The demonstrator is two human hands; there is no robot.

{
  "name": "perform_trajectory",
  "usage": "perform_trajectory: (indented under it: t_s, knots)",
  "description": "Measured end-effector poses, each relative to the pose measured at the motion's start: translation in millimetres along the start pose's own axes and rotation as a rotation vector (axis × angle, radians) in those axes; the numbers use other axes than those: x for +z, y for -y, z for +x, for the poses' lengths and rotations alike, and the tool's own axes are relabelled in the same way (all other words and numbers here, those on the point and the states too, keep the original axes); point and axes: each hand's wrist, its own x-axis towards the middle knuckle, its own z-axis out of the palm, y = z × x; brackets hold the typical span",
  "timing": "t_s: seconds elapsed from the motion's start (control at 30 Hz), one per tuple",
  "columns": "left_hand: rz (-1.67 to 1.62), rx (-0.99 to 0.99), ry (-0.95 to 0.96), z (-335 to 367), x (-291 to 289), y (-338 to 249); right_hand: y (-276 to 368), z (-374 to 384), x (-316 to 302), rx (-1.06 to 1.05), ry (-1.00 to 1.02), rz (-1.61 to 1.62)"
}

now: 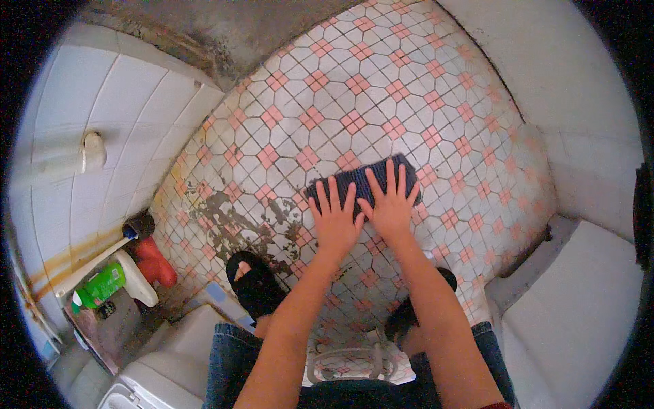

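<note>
A dark blue, ribbed cloth point(364, 178), folded into a thick strip, lies flat on the tiled floor point(354, 85) ahead of my feet. My left hand point(336, 219) presses on the left part of the cloth, fingers stretched and spread. Beside it, my right hand point(390, 210) rests on the right part, its fingers also spread flat. The two thumbs nearly touch. Neither hand is wrapped round the cloth. Left of my left hand, dark grey wet-looking dirt point(235, 221) is smeared over the tiles.
My feet wear black sandals point(257, 283). At the left wall stand a green bottle point(101, 285), a red object point(155, 262) and a dark-ended brush point(139, 225). A white pipe end point(94, 151) juts from the wall. A pale slab point(572, 293) bounds the right side.
</note>
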Motion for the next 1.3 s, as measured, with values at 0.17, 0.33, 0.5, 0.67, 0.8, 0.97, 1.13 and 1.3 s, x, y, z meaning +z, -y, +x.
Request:
perform_trajectory:
  t_s: [0.17, 0.33, 0.5, 0.67, 0.8, 0.97, 1.13, 1.3]
  knots:
    - [-0.032, 0.043, 0.071, -63.7, 10.5, -17.2, -2.7, -73.1, -3.0, 0.035, 0.007, 0.012]
    - [-0.053, 0.06, 0.174, -114.7, 14.0, -29.3, 0.9, -134.3, 5.1, 0.125, 0.086, -0.013]
    - [-0.055, 0.055, 0.106, -93.9, 6.6, -33.1, -4.4, -107.7, -4.3, 0.065, 0.104, 0.003]
    - [-0.03, 0.086, 0.039, -26.7, 4.2, -37.8, -21.9, -43.1, -9.7, 0.042, -0.005, 0.017]
    - [-0.037, 0.146, -0.02, 23.8, 8.0, -36.5, -40.8, 2.5, -15.5, 0.004, -0.029, 0.008]
    - [0.009, 0.23, -0.009, 69.7, 1.9, -41.6, -62.5, 37.3, -17.9, 0.024, -0.078, -0.027]
    - [-0.004, 0.253, 0.005, 57.7, 5.8, -42.6, -55.7, 8.9, -6.9, 0.223, -0.1, -0.005]
    - [-0.034, 0.296, 0.105, -6.9, 8.4, -46.6, -46.9, -63.2, -6.5, 0.24, -0.037, -0.004]
